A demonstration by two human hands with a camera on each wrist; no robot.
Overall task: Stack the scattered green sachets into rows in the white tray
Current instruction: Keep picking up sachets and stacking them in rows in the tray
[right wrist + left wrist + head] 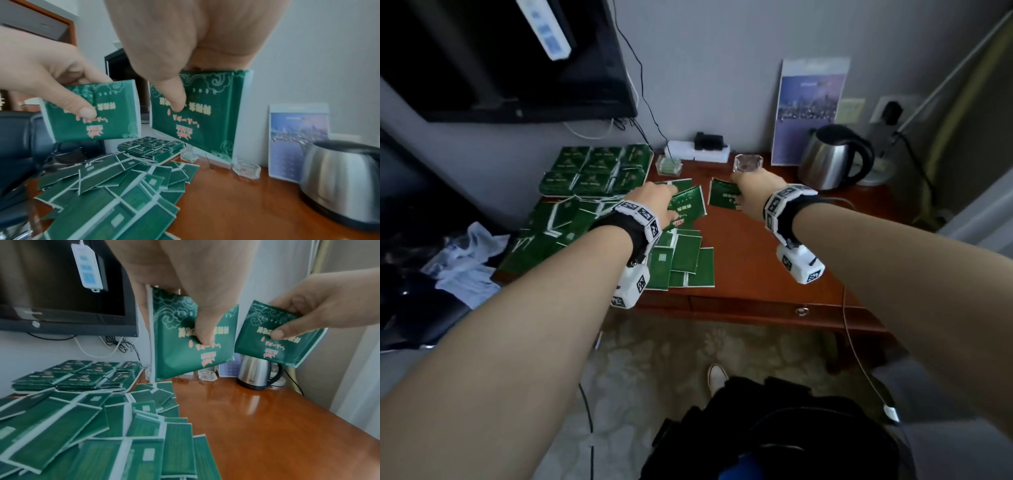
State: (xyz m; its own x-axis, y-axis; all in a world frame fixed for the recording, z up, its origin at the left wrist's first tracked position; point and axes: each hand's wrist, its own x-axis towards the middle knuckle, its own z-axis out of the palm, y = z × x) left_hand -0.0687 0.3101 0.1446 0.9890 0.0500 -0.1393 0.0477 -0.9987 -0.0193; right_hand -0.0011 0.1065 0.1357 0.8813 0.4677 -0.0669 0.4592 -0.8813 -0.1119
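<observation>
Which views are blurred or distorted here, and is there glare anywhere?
Head view: dim and soft, walls bowed by the wide lens. Left wrist view: loose sachets near the lens smear, while the sachet in the left hand shows its print; window glare streaks the table. Right wrist view: kettle and foreground sachets soft.

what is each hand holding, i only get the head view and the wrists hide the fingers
Observer: The left hand pinches a green sachet, thumb on its printed face, clear of the desk.
Operator: and the right
Observer: The right hand pinches a second sachet the same way; the two hang side by side, not touching.
Operator: how full is the tray
Observer: From the side, the stacks in the white tray stand several sachets deep.
</observation>
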